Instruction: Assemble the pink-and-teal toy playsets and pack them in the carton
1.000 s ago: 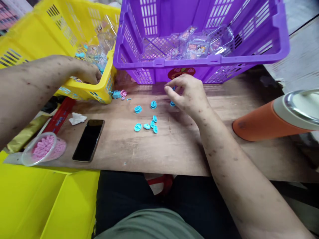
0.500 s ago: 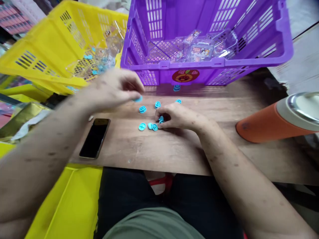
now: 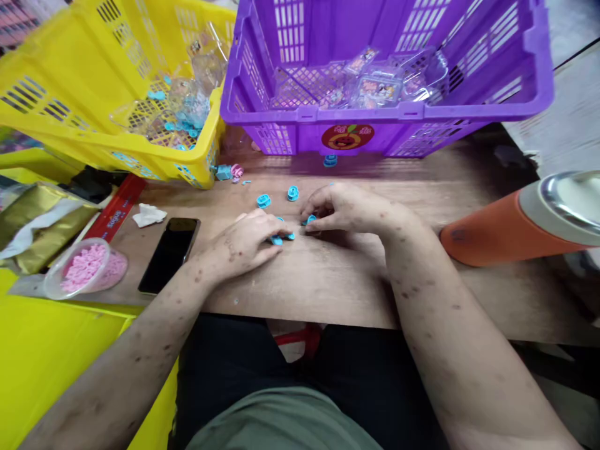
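Both hands rest on a wooden table (image 3: 328, 275) among several small blue plastic pieces. My left hand (image 3: 246, 240) lies palm down with its fingers curled over blue pieces (image 3: 276, 240) at its fingertips. My right hand (image 3: 342, 209) is closed in a pinch on one blue piece (image 3: 309, 219). The two hands almost touch. Two more blue pieces (image 3: 263, 200) (image 3: 293, 193) lie just beyond them, and another blue piece (image 3: 330, 160) lies by the purple crate.
A purple crate (image 3: 375, 112) holding clear packets stands at the back. A yellow crate (image 3: 117, 144) with clear packets stands back left. A black phone (image 3: 169, 254), a cup of pink pieces (image 3: 84, 272), a red ruler (image 3: 117, 209) and an orange flask (image 3: 515, 222) lie around.
My left hand came out of the yellow crate and dropped to the table by the blue pieces. My right hand drew back from the purple crate to the cluster and pinched a piece.
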`<state>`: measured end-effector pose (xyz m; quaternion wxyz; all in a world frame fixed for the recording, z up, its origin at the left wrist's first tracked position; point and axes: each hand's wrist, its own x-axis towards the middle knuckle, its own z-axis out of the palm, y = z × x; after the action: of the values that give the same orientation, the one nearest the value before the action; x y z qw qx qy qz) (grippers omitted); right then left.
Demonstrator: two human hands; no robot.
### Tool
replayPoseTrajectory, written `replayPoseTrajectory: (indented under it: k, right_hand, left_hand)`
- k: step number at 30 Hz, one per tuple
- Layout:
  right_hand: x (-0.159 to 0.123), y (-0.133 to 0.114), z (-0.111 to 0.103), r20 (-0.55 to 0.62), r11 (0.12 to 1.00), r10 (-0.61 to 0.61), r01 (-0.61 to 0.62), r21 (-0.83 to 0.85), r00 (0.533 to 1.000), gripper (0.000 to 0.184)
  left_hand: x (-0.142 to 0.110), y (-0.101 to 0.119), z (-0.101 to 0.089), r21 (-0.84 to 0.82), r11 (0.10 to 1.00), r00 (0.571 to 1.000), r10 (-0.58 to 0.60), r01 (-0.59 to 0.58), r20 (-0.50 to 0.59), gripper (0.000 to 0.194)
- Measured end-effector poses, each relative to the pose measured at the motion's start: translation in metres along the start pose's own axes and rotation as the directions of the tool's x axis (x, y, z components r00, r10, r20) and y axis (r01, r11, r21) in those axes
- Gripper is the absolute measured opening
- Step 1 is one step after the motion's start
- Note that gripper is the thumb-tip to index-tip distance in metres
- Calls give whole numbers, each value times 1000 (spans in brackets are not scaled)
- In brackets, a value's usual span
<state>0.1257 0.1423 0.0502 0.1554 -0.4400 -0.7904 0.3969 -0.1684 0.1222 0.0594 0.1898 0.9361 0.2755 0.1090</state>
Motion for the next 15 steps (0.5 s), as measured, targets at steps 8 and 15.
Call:
replayPoseTrajectory:
  k: [8,15]
  right_hand:
    - [-5,-4,-1,-119,985,18,3,170,993,27]
    - [2,-20,14,-275,899,49,78,431,960,36]
  left_hand:
    - [-14,15,-13,-143,974,950,-204,174,-237,20]
    - [-27,2,-8,-515,791,832,-501,330,-237,23]
